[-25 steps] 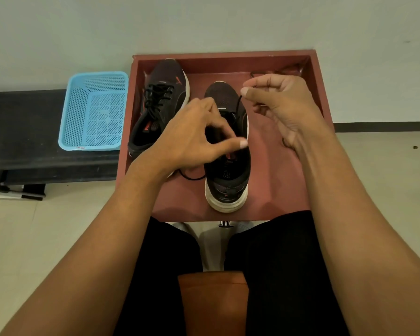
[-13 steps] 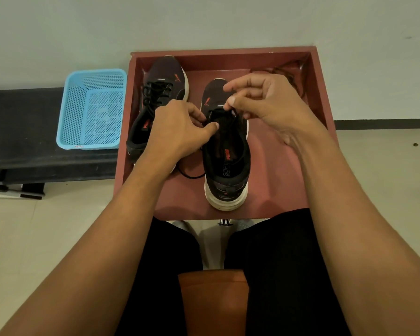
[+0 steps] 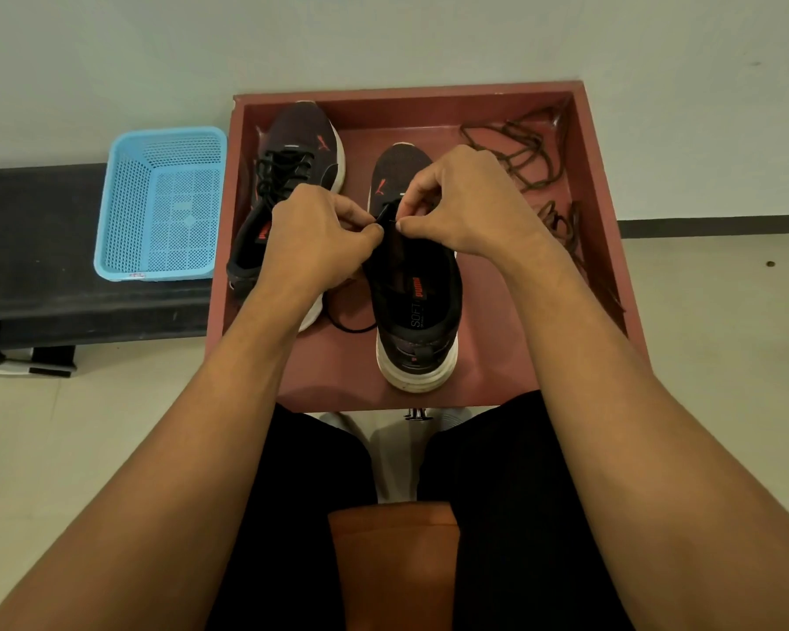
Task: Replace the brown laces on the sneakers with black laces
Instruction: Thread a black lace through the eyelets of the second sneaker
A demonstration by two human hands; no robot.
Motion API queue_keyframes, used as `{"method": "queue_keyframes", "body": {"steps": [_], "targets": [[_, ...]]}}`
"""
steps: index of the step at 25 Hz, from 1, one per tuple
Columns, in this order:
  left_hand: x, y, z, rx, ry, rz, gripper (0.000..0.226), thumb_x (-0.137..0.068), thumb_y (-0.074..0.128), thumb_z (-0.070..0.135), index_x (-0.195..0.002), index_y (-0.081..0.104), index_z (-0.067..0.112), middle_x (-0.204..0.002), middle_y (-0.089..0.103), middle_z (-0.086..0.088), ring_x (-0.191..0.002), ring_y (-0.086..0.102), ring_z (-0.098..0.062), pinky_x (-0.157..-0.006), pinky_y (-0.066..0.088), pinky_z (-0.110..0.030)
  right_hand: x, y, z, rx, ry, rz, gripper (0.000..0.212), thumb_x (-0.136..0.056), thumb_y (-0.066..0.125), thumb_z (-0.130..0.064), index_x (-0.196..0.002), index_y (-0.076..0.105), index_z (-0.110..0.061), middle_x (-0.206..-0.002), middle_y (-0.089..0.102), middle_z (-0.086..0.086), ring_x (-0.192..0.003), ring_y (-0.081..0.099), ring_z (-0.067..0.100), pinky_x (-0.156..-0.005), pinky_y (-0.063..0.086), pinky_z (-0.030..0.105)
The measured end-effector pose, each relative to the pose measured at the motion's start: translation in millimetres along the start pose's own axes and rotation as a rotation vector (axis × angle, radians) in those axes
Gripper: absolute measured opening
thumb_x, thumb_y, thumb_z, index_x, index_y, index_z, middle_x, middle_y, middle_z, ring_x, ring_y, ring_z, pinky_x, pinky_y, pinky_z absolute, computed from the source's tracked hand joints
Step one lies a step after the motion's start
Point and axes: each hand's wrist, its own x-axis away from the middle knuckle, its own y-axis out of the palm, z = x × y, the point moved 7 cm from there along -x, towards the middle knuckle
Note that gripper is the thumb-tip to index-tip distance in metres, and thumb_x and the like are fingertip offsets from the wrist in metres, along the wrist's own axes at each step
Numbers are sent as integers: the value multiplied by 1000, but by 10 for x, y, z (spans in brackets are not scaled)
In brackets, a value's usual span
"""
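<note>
Two dark sneakers stand in a reddish-brown tray (image 3: pixel 602 184). The left sneaker (image 3: pixel 301 148) carries black laces. The right sneaker (image 3: pixel 417 311) sits in the middle, heel toward me. Over its eyelets my left hand (image 3: pixel 320 239) and my right hand (image 3: pixel 465 207) meet, both pinching a black lace (image 3: pixel 386 214) at the tongue. A slack loop of that black lace (image 3: pixel 349 323) lies on the tray floor between the shoes. Brown laces (image 3: pixel 524 152) lie heaped in the tray's far right corner, with more brown lace (image 3: pixel 561 220) along the right wall.
An empty light-blue plastic basket (image 3: pixel 160 202) sits on a dark bench (image 3: pixel 33 248) to the left of the tray. A pale wall rises behind. My knees in black trousers are below the tray's near edge, with a brown seat (image 3: pixel 392 567) between them.
My right hand has come down and left from the raised position to the shoe's tongue. My left hand has closed in to meet it at the lace. The brown laces are now uncovered.
</note>
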Motion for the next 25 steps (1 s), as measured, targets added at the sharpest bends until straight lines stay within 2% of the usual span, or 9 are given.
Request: {"method": "queue_keyframes", "body": {"steps": [4, 8, 10, 13, 17, 21, 25], "targets": [[7, 9, 5, 20, -2, -3, 9, -88, 80, 26, -96, 82, 21, -82, 77, 0, -73, 74, -13, -79, 65, -38, -20, 52, -23, 31, 17, -24, 7, -84, 83, -25, -90, 84, -25, -73, 69, -12, -68, 64, 0, -60, 43, 5], [20, 5, 17, 23, 8, -5, 13, -88, 80, 26, -99, 82, 20, -83, 77, 2, -74, 74, -10, -80, 65, -37, -48, 94, -27, 54, 35, -32, 3, -85, 83, -26, -88, 83, -26, -67, 62, -18, -62, 58, -5, -54, 38, 2], [27, 5, 22, 22, 6, -2, 13, -88, 80, 27, -99, 82, 20, -83, 77, 3, -75, 74, -10, -80, 65, -36, -57, 110, -28, 64, 53, -30, 2, -84, 83, -28, -83, 81, -29, -66, 62, -17, -63, 60, -4, -54, 38, 4], [36, 12, 35, 31, 6, 0, 17, -87, 80, 28, -102, 82, 21, -84, 77, 4, -77, 74, -8, -82, 64, -35, -80, 127, -52, 91, 61, -12, 13, -85, 82, -31, -76, 73, -34, -71, 67, -13, -69, 65, 2, -56, 43, 11], [35, 27, 69, 37, 27, 26, 21, -90, 75, 33, -108, 81, 24, -86, 76, 9, -78, 71, -2, -79, 62, -28, -71, 79, -97, 64, 9, 26, 1, -90, 82, -29, -90, 82, -29, -83, 73, -11, -75, 65, 2, -66, 50, 12], [-25, 72, 39, 5, 49, 19, 18, -101, 65, 23, -107, 81, 21, -87, 77, 3, -73, 72, -9, -78, 62, -32, -43, -3, -33, 5, 17, 61, 11, -85, 87, -32, -95, 85, -28, -87, 78, -9, -74, 65, -1, -63, 45, 3], [-69, 82, 21, -67, 68, 46, 13, -96, 71, 16, -103, 81, 20, -90, 78, -1, -77, 72, -9, -77, 59, -22, -40, 14, -12, -19, 24, 45, 11, -85, 88, -32, -95, 85, -29, -82, 75, -12, -68, 64, -5, -65, 46, 1]]}}
